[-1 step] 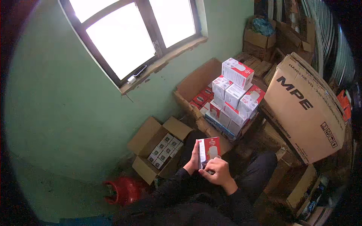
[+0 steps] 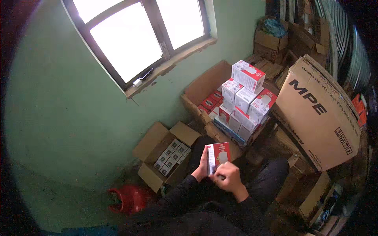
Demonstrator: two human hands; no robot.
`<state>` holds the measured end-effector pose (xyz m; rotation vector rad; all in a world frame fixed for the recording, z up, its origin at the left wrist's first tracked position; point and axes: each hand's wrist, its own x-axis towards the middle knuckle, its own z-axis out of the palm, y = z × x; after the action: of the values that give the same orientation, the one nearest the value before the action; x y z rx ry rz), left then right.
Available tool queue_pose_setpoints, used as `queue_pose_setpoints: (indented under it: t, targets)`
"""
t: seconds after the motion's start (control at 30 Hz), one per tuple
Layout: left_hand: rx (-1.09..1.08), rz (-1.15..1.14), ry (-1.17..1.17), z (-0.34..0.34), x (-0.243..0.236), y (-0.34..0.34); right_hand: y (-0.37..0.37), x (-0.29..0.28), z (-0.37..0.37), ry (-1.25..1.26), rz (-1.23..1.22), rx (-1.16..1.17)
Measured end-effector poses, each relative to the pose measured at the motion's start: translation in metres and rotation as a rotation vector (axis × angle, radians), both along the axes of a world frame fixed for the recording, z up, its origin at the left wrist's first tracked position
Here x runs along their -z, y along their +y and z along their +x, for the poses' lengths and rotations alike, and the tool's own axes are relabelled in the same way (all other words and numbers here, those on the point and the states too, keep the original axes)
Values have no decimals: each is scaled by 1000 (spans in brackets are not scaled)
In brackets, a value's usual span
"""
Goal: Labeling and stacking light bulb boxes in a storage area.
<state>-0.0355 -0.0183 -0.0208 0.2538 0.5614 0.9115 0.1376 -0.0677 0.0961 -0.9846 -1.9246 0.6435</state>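
My left hand [image 2: 201, 165] grips the side of a small red-and-white product box [image 2: 220, 151], held upright over my lap. My right hand [image 2: 228, 179] is closed at the lower part of that box, with a small dark thing in the curled fingers that I cannot make out. Behind the box, a large open carton [image 2: 199, 88] holds a stack of similar red-and-white boxes [image 2: 247, 74]. To the left of my hands, another open carton [image 2: 147, 145] holds several small white boxes [image 2: 169, 156].
A red gas cylinder [image 2: 134, 198] stands at lower left. A big brown carton [image 2: 315, 129] leans on the right, with more cartons [image 2: 267, 41] and long pale strips [image 2: 334, 43] behind. A window [image 2: 118, 43] is in the green wall [image 2: 63, 126].
My right hand has shifted very slightly against the lower part of the held box and is a little blurred now. Everything else looks the same.
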Motion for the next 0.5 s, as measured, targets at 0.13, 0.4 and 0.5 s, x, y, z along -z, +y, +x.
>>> queue_pose_setpoints:
  t: [0.13, 0.4, 0.5]
  targets:
    - [6, -11, 75, 1, 10, 1, 0, -5, -6, -119, 97, 404]
    - [-80, 4, 52, 6, -1, 2, 3, -6, -6, -81, -43, 266]
    - [-96, 46, 111, 6, -4, 3, 33, -5, -2, -71, -35, 318]
